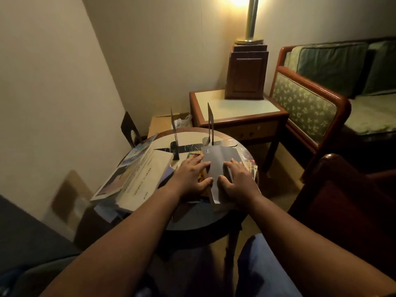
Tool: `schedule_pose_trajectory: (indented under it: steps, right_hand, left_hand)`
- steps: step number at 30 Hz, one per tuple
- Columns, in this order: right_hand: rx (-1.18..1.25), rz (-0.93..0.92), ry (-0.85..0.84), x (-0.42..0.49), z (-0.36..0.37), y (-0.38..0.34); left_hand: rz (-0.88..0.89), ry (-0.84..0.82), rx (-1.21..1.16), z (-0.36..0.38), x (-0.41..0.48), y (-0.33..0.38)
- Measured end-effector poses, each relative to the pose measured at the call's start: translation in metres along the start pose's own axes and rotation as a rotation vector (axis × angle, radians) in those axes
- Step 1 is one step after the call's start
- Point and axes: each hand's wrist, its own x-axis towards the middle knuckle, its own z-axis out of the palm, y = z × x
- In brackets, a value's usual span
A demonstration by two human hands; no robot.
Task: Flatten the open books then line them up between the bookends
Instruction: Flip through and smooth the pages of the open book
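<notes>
An open grey book [217, 162] lies on the small round table [192, 133], on top of colourful books. My left hand [191, 175] presses flat on its left side and my right hand [237, 179] on its right side, fingers spread. Two thin dark bookends stand upright behind the book: one [174, 133] to the left, one [210, 125] at the middle. A third dark bookend [129, 128] stands at the far left. A thick cream book [145, 179] leans on picture books [120, 176] at the table's left.
A wooden side table [235, 110] with a lamp base [246, 71] stands behind the round table. A green patterned sofa [317, 99] is at the right, a dark red chair [342, 200] nearer. A cardboard box with a plastic bag [182, 121] sits by the wall.
</notes>
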Motion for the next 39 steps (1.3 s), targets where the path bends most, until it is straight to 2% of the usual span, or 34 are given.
schedule_pose_trajectory:
  steps: [5,10,13,15,20,23,26,28,36,39]
  right_hand:
    - [0.016,-0.098,0.023,0.003,-0.008,-0.011]
    - [0.0,-0.163,0.006,0.006,-0.02,-0.027]
    - [-0.04,-0.174,-0.033,0.008,-0.028,-0.04]
    - [-0.091,-0.184,0.013,0.011,-0.037,-0.045]
    - [-0.027,-0.157,0.207,0.019,-0.074,-0.04]
    - [-0.06,-0.189,0.121,0.011,-0.073,-0.053]
    - [-0.156,-0.203,-0.033,0.005,-0.055,-0.061]
    - [-0.181,-0.194,-0.076,0.004,-0.048,-0.061]
    - [-0.15,-0.264,0.079,0.008,-0.079,-0.055]
    - [-0.164,-0.198,0.118,0.013,-0.103,-0.041]
  left_hand:
    - [0.01,0.01,0.037,-0.015,-0.006,0.007]
    - [-0.014,0.181,-0.11,-0.022,-0.007,0.001]
    - [-0.009,0.207,-0.126,-0.024,-0.01,-0.003]
    - [0.005,0.236,-0.121,-0.024,-0.013,-0.003]
    - [0.059,0.29,-0.12,-0.024,-0.01,0.001]
    - [0.069,0.311,-0.159,-0.024,-0.006,0.005]
    - [0.074,0.309,-0.159,-0.025,-0.005,0.005]
    - [0.079,0.304,-0.147,-0.025,-0.006,0.003]
    - [0.06,0.262,-0.122,-0.021,-0.003,0.0]
    - [0.07,0.193,-0.117,-0.019,0.003,0.011]
